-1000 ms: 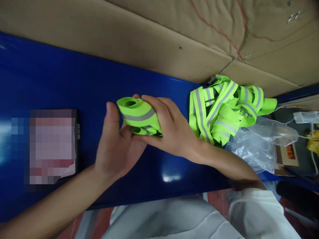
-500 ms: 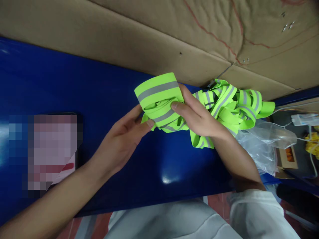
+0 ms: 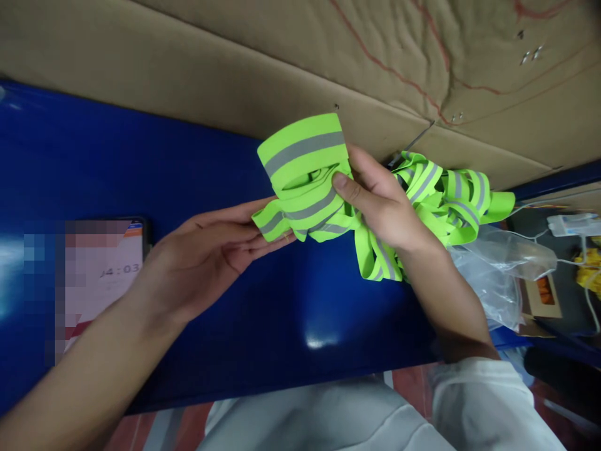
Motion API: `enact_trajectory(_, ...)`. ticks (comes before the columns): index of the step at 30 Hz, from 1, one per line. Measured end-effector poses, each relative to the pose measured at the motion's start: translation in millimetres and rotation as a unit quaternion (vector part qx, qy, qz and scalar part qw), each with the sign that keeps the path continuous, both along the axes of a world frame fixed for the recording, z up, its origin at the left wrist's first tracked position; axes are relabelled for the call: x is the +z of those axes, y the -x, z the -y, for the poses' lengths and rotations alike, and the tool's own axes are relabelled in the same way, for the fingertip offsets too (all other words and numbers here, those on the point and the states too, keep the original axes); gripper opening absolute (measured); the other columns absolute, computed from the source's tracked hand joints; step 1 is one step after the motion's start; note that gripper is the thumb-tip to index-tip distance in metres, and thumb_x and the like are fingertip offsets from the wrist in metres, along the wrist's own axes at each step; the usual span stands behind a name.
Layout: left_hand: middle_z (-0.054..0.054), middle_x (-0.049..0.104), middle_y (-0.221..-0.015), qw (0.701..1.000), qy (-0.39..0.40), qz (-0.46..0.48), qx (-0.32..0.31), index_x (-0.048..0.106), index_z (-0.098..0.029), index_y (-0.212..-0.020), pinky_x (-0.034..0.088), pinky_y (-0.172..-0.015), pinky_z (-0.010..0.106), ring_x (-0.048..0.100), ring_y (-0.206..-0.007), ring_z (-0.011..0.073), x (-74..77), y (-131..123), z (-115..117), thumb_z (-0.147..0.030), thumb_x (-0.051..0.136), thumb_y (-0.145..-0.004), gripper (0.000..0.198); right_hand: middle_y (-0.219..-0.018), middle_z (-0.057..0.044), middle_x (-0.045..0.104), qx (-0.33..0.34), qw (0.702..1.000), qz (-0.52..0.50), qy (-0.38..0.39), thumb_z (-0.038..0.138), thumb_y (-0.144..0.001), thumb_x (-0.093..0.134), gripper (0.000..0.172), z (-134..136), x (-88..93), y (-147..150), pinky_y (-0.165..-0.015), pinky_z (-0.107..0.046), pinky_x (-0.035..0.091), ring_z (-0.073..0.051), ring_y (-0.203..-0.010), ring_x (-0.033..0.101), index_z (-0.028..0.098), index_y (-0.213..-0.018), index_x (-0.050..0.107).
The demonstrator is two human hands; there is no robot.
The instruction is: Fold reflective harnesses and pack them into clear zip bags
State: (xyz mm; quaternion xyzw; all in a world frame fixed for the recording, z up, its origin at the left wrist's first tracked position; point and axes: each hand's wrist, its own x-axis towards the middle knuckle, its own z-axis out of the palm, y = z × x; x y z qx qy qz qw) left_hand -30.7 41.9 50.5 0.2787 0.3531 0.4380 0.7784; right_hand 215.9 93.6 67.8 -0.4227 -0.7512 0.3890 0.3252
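A folded bundle of neon-green reflective strap (image 3: 307, 200) with a grey stripe is held up over the blue table. My right hand (image 3: 378, 197) grips its right side, thumb on top and fingers behind. My left hand (image 3: 211, 257) is stretched out flat at the lower left of the bundle, palm showing. Its fingertips pass behind a loose strap end (image 3: 271, 220) and are partly hidden. Beyond my right wrist lies a tangled heap of the same green strap (image 3: 462, 194), and a loop (image 3: 373, 257) of it hangs under my right hand.
Cardboard (image 3: 225, 69) stands along the far side of the blue table (image 3: 263, 338). A phone-like device (image 3: 117, 250), partly blurred out, lies at left beside my left forearm. Clear plastic bags (image 3: 498, 269), a small cardboard box (image 3: 542, 294) and white cables are at right.
The bundle has risen slightly in my right hand. My left hand has let go its thumb hold and turned palm-up, its fingers straightened beneath the bundle.
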Motion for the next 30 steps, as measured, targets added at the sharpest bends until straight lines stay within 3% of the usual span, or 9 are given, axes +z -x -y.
enact_trajectory(5, 0.0, 0.081, -0.099, 0.996, -0.074, -0.028, -0.029, 0.083, -0.027, -0.106, 0.062, -0.077, 0.021, 0.075, -0.083, 0.0146, -6.1, 2, 4, -0.024, 0.09, -0.079, 0.028, -0.155, -0.003, 0.056, 0.051, 0.994, -0.07, 0.06, 0.057, -0.103, 0.052, 0.059, 6, 0.6, 1, -0.12, -0.044, 0.048, -0.022, -0.147, 0.051, 0.026, -0.153, 0.049)
enact_trajectory(10, 0.0, 0.076, -0.127, 0.993, -0.116, -0.012, -0.001, 0.076, -0.032, -0.12, 0.064, -0.087, 0.031, 0.074, -0.107, 0.0218, -14.4, -12, 9, -0.031, 0.093, -0.077, 0.046, -0.155, -0.005, 0.057, 0.095, 0.981, -0.145, 0.089, 0.048, -0.104, 0.055, 0.053, 14, -2.8, 14, -0.123, -0.036, 0.045, -0.018, -0.144, 0.055, 0.023, -0.15, 0.052)
enact_trajectory(17, 0.007, 0.075, -0.129, 0.981, -0.194, 0.001, 0.027, 0.072, -0.026, -0.13, 0.064, -0.098, 0.04, 0.075, -0.112, 0.0271, -33.9, -11, 4, -0.029, 0.094, -0.075, 0.06, -0.158, -0.007, 0.053, 0.087, 0.991, -0.097, 0.021, 0.052, -0.106, 0.05, 0.057, 17, 2.6, 19, -0.129, -0.034, 0.035, -0.018, -0.148, 0.049, 0.017, -0.152, 0.049)
enact_trajectory(25, 0.006, 0.073, -0.134, 0.975, -0.214, -0.018, 0.049, 0.074, -0.028, -0.13, 0.064, -0.101, 0.041, 0.071, -0.122, 0.0283, -34.7, -14, 7, -0.028, 0.087, -0.084, 0.048, -0.158, -0.004, 0.053, 0.047, 0.998, -0.032, -0.013, 0.05, -0.112, 0.034, 0.055, 26, 10.2, 23, -0.132, -0.035, 0.029, -0.017, -0.153, 0.043, 0.021, -0.158, 0.042)
enact_trajectory(30, 0.003, 0.073, -0.133, 0.98, -0.193, -0.026, 0.044, 0.078, -0.032, -0.121, 0.063, -0.102, 0.039, 0.07, -0.124, 0.026, -31.0, -16, 9, -0.031, 0.082, -0.09, 0.032, -0.152, -0.015, 0.055, 0.024, 0.997, 0.014, -0.07, 0.058, -0.102, 0.058, 0.07, 31, 16.4, 24, -0.128, -0.037, 0.036, -0.023, -0.147, 0.048, 0.012, -0.153, 0.048)
